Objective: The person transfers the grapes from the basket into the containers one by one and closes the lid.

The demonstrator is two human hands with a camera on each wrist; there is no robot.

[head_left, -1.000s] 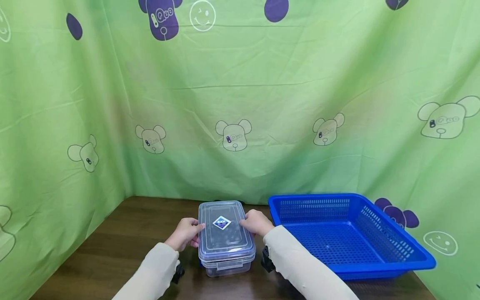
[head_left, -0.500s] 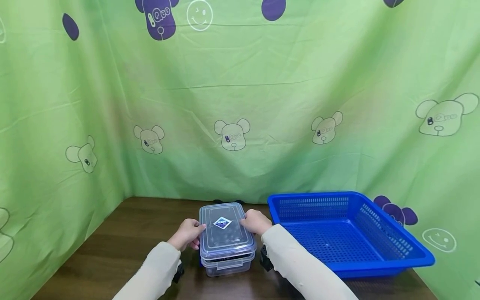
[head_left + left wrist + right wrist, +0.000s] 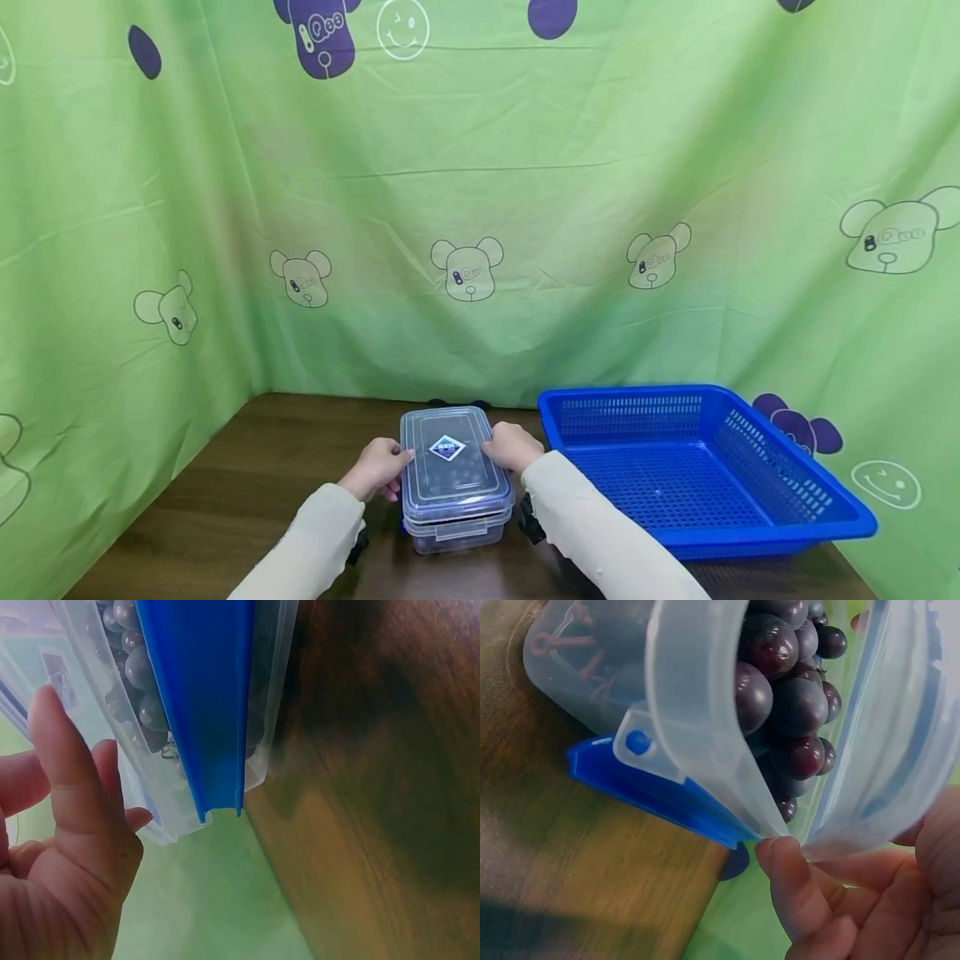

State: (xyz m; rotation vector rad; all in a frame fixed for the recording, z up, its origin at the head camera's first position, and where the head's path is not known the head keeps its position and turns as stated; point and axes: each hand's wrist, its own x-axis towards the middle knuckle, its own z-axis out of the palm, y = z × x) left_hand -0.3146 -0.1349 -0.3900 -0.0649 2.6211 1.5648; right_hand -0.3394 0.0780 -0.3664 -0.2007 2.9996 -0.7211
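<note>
The desk (image 3: pixel 217 475) has a brown wood-grain surface. A blue plastic basket (image 3: pixel 675 479) with slotted walls and a perforated base stands at the far right corner, concealing it. A green curtain (image 3: pixel 555 333) hangs behind the far edge and along the left edge, printed with bear-head outlines (image 3: pixel 470 271), winking faces (image 3: pixel 402 29) and purple shapes (image 3: pixel 552 18).

A cloth-walled booth: green bear-printed curtain (image 3: pixel 570 167) behind and on both sides of a brown table (image 3: pixel 240 475).
</note>
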